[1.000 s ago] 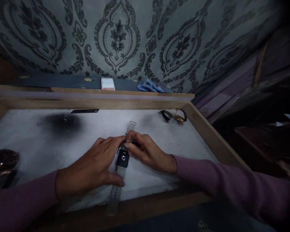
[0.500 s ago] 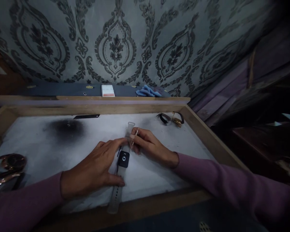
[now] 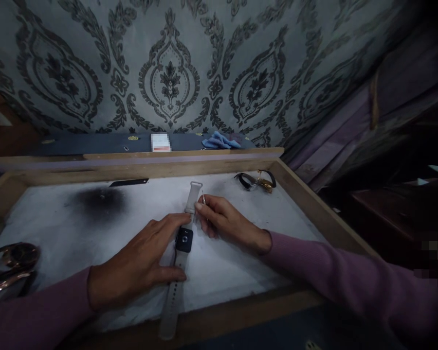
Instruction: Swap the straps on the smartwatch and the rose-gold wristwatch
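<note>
The smartwatch (image 3: 184, 240) lies face up on the white worktop (image 3: 241, 267); the left hand (image 3: 142, 262) spreads a wide grip, thumb and fingertip on the watch strap (image 3: 172, 306), while the right hand (image 3: 224, 218) pinches a thin metal tool (image 3: 203, 198) beside it

Smartwatch (image 3: 184, 240) is being flanked on tray (image 3: 314, 223) by left hand (image 3: 142, 255), touching strap (image 3: 172, 304), and right hand (image 3: 228, 221), holding tool (image 3: 204, 198). Wristwatches (image 3: 23, 253) are being seen far left, wristwatch pair (image 3: 265, 184) behind right, blade (image 3: 129, 183) behind left. Beyond tray, cloth (image 3: 221, 141) is being borne on ledge (image 3: 105, 143).
</note>
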`<state>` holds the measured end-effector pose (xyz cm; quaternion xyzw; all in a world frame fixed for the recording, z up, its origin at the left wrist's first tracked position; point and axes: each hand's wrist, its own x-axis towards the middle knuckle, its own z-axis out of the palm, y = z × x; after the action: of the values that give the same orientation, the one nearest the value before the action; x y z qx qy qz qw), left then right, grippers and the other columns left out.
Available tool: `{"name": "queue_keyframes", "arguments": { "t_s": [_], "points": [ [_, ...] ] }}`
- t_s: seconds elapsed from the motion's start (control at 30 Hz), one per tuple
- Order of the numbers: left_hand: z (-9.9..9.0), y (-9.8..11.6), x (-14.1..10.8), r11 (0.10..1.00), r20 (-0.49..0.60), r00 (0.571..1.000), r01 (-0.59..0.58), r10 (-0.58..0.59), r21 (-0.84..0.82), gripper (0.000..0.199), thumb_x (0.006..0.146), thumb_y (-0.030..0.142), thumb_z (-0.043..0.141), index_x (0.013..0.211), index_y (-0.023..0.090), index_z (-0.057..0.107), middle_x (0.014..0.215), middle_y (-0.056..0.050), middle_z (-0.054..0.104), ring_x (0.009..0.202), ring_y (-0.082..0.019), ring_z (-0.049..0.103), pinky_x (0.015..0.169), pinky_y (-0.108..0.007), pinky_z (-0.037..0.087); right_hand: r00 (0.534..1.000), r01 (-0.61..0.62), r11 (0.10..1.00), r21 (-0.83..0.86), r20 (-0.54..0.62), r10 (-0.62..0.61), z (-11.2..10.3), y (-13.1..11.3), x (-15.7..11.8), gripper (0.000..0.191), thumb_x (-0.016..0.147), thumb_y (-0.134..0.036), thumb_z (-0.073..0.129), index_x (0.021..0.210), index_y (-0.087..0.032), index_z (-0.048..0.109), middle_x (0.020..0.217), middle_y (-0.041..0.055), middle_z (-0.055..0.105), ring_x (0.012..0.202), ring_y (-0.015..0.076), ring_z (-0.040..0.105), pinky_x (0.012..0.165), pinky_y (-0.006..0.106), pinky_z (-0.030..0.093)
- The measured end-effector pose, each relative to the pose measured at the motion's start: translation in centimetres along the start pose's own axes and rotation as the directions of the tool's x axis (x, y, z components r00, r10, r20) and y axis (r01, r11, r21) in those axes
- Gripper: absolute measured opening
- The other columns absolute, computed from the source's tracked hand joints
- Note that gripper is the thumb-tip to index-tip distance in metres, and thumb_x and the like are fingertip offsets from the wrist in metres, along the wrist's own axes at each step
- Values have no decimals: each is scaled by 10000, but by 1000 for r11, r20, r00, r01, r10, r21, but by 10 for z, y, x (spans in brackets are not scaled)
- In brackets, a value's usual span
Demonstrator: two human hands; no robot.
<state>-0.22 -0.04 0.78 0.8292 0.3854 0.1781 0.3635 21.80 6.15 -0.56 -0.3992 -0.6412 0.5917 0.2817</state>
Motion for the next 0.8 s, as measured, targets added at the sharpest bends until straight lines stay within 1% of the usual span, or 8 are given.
{"name": "queue_keyframes", "arguments": {
  "t_s": [0.13, 0.3, 0.4, 0.57, 0.67, 0.7, 0.77, 0.8],
  "points": [
    [-1, -1, 1, 1000, 12, 1000, 12, -12, 0, 770, 861, 299, 695, 1461, 384, 219, 1491, -62, 407, 1267, -304, 479, 1055, -497, 394, 1000, -8, 999, 44, -5, 8, 1, -1, 1, 299, 906, -461, 575, 869, -205, 426, 488, -84, 548, 366, 77, 486, 344, 154, 365],
    [0, 2, 1, 999, -17, 1000, 10, -11, -37, 750, 839, 263, 704, 1428, 376, 254, 1447, -53, 443, 1275, -299, 474, 1060, -488, 389, 996, -20, 998, 63, 89, 15, 3, -1, 3, 375, 851, -512, 636, 780, -182, 473, 477, -71, 554, 359, 62, 477, 362, 160, 362],
    [4, 5, 1, 993, -74, 995, 65, -72, -96, 733, 802, 230, 710, 1377, 350, 271, 1382, -64, 468, 1211, -293, 511, 1003, -482, 429, 997, -5, 993, 117, 72, -3, 6, -1, 3, 380, 833, -506, 657, 770, -188, 458, 491, -72, 564, 360, 57, 465, 368, 165, 343],
    [15, 2, 7, 961, -196, 965, 125, -175, -245, 677, 780, 229, 678, 1309, 289, 261, 1329, -111, 471, 1195, -291, 499, 901, -453, 465, 999, 20, 970, 242, 39, -31, 12, -2, 2, 363, 839, -484, 657, 784, -188, 454, 494, -86, 547, 356, 39, 406, 376, 169, 275],
    [15, -3, 14, 894, -244, 933, 143, -266, -425, 596, 792, 263, 680, 1263, 240, 316, 1224, -111, 516, 1136, -264, 530, 850, -400, 483, 995, 30, 952, 304, 80, -57, 15, -3, 2, 343, 851, -485, 643, 831, -172, 502, 512, -82, 554, 366, 40, 405, 381, 174, 277],
    [14, -3, 17, 853, -206, 942, 130, -265, -505, 507, 810, 282, 670, 1215, 221, 373, 1150, -94, 552, 1091, -245, 552, 857, -389, 480, 993, 24, 945, 326, 99, -59, 16, -4, 2, 344, 846, -484, 650, 836, -170, 510, 520, -79, 559, 370, 41, 404, 380, 175, 275],
    [10, -1, 22, 751, -69, 973, 124, -220, -649, 295, 852, 339, 628, 1063, 186, 490, 996, -63, 607, 990, -215, 591, 872, -378, 470, 991, 5, 927, 375, 124, -55, 17, -6, 2, 353, 828, -480, 676, 813, -168, 512, 542, -73, 562, 380, 38, 392, 378, 177, 261],
    [9, 1, 23, 710, -14, 978, 141, -208, -690, 256, 854, 369, 620, 993, 175, 526, 940, -52, 614, 938, -203, 598, 864, -369, 468, 991, -2, 917, 399, 122, -52, 18, -7, 2, 359, 822, -478, 686, 786, -168, 508, 553, -70, 560, 385, 35, 379, 377, 178, 249]
  ]
}}
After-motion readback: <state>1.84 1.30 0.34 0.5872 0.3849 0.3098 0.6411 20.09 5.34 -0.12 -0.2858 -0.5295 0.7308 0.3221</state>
